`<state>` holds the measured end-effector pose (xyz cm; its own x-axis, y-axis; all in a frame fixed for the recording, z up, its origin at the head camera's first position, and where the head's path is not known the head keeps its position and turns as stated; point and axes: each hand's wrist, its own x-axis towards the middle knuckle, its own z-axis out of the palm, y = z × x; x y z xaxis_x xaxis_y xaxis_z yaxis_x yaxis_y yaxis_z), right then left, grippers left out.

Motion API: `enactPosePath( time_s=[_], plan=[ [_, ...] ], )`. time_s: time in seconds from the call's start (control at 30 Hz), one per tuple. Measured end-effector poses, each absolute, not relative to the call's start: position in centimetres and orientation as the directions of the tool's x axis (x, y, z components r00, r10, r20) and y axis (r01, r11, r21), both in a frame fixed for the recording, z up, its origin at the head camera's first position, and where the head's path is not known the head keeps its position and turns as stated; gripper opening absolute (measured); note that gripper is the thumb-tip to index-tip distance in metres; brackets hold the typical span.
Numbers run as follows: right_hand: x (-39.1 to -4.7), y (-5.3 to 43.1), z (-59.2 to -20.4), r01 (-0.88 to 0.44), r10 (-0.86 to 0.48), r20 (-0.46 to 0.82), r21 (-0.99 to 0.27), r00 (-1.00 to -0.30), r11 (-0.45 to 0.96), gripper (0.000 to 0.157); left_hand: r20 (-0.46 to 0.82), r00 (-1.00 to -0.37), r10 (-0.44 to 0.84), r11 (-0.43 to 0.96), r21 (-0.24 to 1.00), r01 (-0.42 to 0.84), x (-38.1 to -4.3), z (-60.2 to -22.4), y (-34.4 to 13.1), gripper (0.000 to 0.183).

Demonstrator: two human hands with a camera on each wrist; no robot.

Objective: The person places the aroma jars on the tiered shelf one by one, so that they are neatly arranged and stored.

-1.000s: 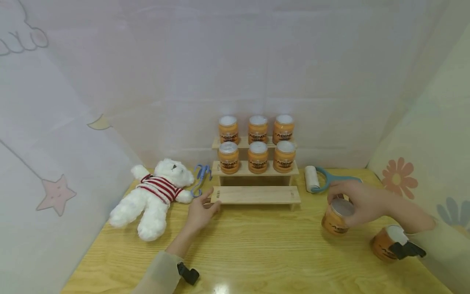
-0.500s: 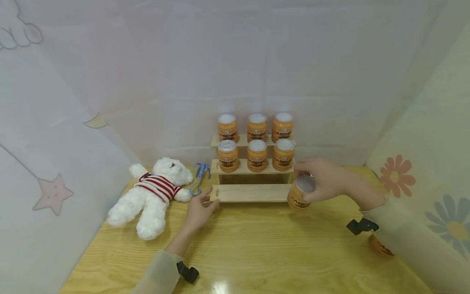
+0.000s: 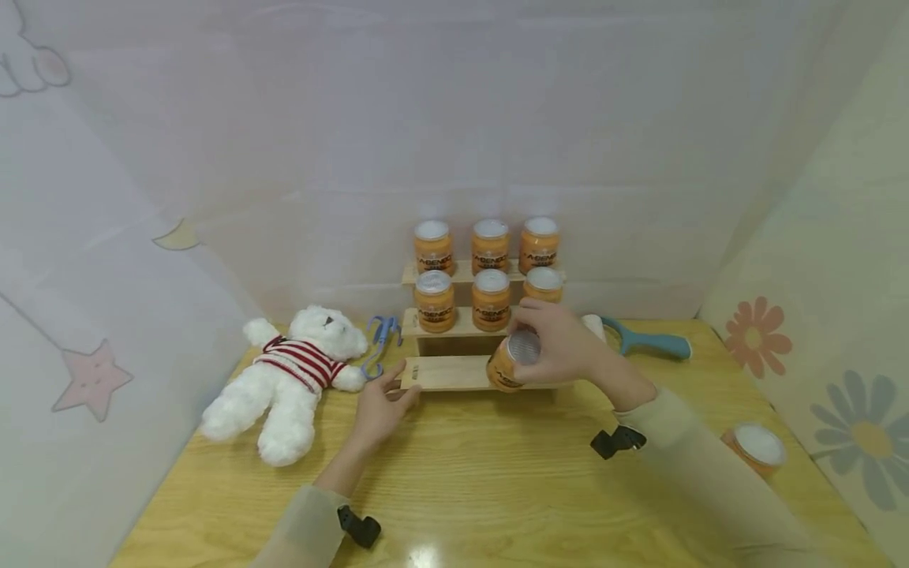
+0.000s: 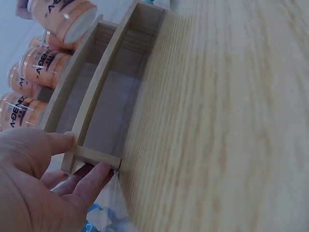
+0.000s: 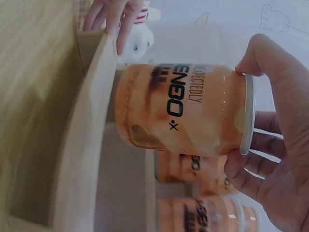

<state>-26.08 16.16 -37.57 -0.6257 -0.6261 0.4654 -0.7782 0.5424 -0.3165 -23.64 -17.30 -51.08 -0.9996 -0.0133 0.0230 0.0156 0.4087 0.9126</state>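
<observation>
My right hand holds an orange can by its silver-lidded end, fingers and thumb around the rim. The can is tilted, over the lowest step of a small wooden tiered shelf. In the right wrist view, a gap shows between the can and the hand's palm. My left hand grips the left end of that lowest step; in the left wrist view the thumb lies on the front board and fingers touch the end leg. Matching cans stand upright in rows of three on the two upper steps.
A white teddy bear in a striped sweater lies left of the shelf, beside a blue hook. At the right are a teal-handled lint roller, partly hidden by my right hand, and another orange can near the table edge.
My right hand has carried the can leftward from the right side of the table to over the lowest step. My left hand has stayed at the shelf's left end.
</observation>
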Motion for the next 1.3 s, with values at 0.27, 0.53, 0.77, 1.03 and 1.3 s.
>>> enactPosePath(
  time_s=[0.27,0.53,0.77,1.03,1.3],
  plan=[
    [-25.8,12.1,-39.4,-0.773,-0.565,0.543,-0.312,-0.622,0.552,0.034,0.024,-1.0,-0.018,0.402,0.915,0.014,-23.8,-51.1,-17.2,0.067],
    [-26.6,8.6,-40.0,-0.743,-0.517,0.563,-0.3,-0.644,0.599,0.039,0.023,-0.999,-0.024,0.397,0.918,0.011,-23.6,-50.9,-17.2,0.067],
    [-27.4,6.7,-41.1,-0.728,-0.511,0.545,-0.318,-0.665,0.608,0.038,0.04,-0.999,-0.033,0.39,0.92,0.024,-23.3,-50.7,-17.1,0.065],
    [-27.9,5.4,-41.5,-0.723,-0.507,0.549,-0.3,-0.665,0.623,0.038,0.038,-0.999,-0.033,0.351,0.936,0.024,-23.5,-50.8,-16.9,0.066],
    [-28.1,4.2,-42.0,-0.772,-0.52,0.65,-0.17,-0.555,0.612,0.022,0.061,-0.997,-0.04,0.389,0.921,0.04,-23.6,-50.9,-17.2,0.065]
  ],
)
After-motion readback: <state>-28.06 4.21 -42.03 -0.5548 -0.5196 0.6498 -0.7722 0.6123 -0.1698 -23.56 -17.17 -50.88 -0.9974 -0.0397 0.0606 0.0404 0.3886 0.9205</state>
